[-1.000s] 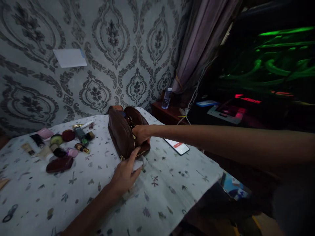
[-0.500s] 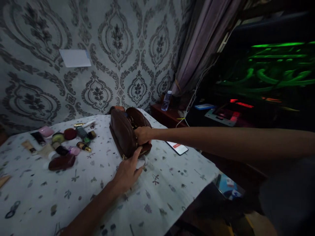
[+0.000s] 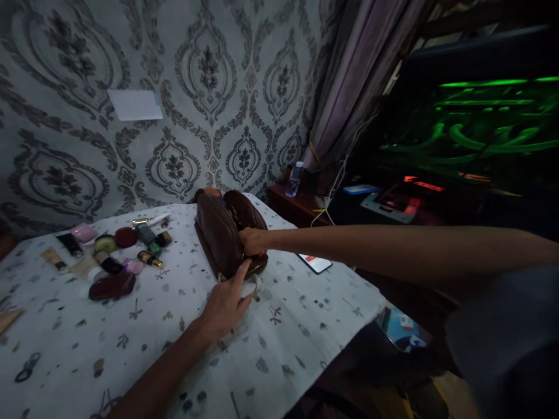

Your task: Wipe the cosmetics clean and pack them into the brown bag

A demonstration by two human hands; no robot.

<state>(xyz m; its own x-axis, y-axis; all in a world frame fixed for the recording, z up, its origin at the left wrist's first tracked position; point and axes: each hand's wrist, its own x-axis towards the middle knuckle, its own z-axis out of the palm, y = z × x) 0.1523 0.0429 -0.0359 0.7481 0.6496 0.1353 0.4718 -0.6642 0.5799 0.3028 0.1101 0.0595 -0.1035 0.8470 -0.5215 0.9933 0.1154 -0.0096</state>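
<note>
A dark brown bag (image 3: 217,230) with gold zippers stands unzipped on a patterned white cloth (image 3: 262,326). My right hand (image 3: 254,241) reaches into its opening from the right, the fingertips hidden inside. At the bag's near end is my left hand (image 3: 229,299), fingers apart, with a fingertip against the bag's lower edge. Something small and whitish (image 3: 248,287) shows beside the left hand; I cannot make out what it is.
Several cosmetics lie at the left, among them a maroon case (image 3: 112,287) and a green bottle (image 3: 148,238). A phone (image 3: 316,263) rests under the right forearm. Beyond it are a clear bottle (image 3: 294,179), white cables (image 3: 343,169) and a green-lit screen (image 3: 489,116).
The view has shifted slightly. Both hands keep nearly the same places at the bag.
</note>
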